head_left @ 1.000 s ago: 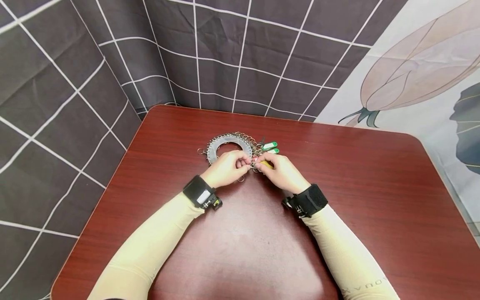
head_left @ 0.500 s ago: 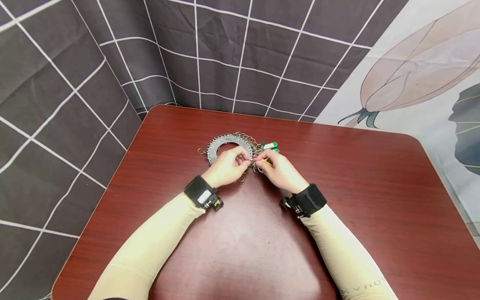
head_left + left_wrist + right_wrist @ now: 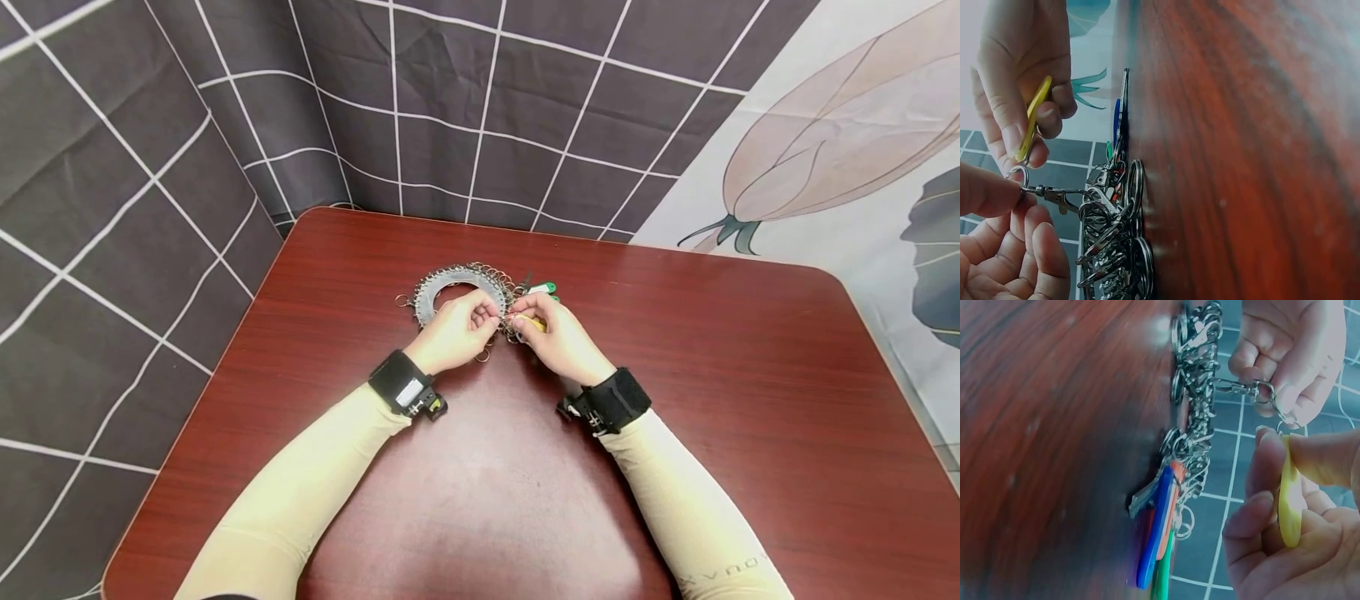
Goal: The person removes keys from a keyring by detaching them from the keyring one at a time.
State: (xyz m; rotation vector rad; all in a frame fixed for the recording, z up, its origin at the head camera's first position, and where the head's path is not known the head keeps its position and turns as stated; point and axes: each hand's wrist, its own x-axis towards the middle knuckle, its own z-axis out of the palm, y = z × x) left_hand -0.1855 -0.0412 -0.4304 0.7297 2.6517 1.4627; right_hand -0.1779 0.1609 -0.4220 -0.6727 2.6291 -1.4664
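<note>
My left hand (image 3: 456,329) pinches a split ring (image 3: 1020,174) between thumb and forefinger. That ring hangs on a metal swivel clasp (image 3: 1054,195), which runs to the crowded edge of a grey round hoop (image 3: 423,300) lying on the table. With thumb and fingers my right hand (image 3: 558,337) grips a yellow key tag (image 3: 1289,494), its small end ring right at the split ring. Whether the two rings are linked cannot be told. Many clasps and rings (image 3: 1110,250) line the hoop, and the left hand covers part of it in the head view.
Beside the hoop hang a blue key tag (image 3: 1155,531), an orange key tag (image 3: 1172,494) and green key tags (image 3: 542,288). The red-brown table (image 3: 480,500) reaches back to a dark checked curtain (image 3: 442,100).
My right hand has shifted slightly forward and left with the yellow key tag, covering more of the green key tags. The left hand and hoop stay almost where they were.
</note>
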